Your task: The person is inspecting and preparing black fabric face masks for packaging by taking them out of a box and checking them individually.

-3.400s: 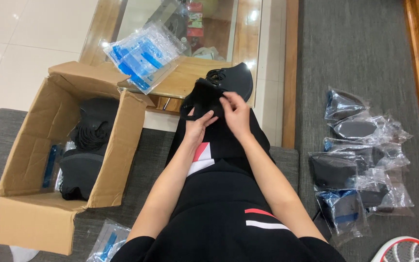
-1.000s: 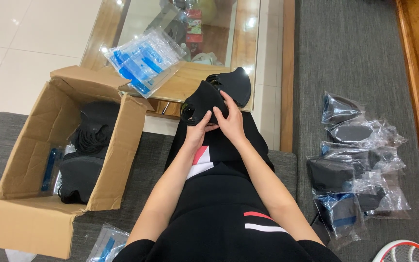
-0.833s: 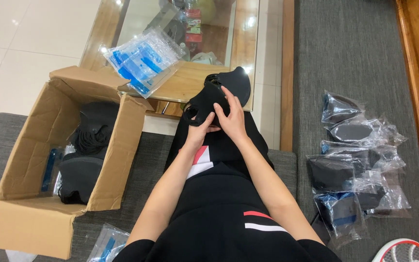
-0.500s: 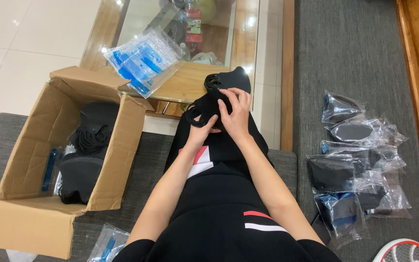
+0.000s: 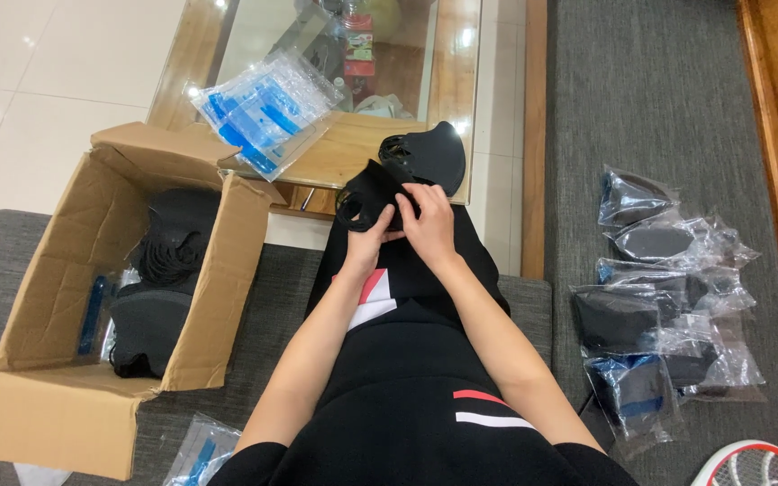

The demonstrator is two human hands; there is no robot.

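Observation:
Both my hands work on a black fabric face mask (image 5: 366, 192) held over my lap. My left hand (image 5: 373, 241) grips its lower edge, fingers curled on the fabric. My right hand (image 5: 427, 219) pinches the mask's right side, touching my left hand. Just beyond them a second black mask with a round valve (image 5: 429, 155) rests at the edge of the wooden glass-topped table (image 5: 339, 153).
An open cardboard box (image 5: 92, 297) with black masks inside stands to my left on the grey sofa. A stack of clear blue-printed bags (image 5: 263, 103) lies on the table. Several bagged masks (image 5: 659, 297) lie on the grey cushion to my right. Another clear bag (image 5: 195, 450) lies near my left elbow.
My hands have shifted their hold on the black mask, lifting it slightly and moving my right fingers onto its upper edge. The box and bags have not moved.

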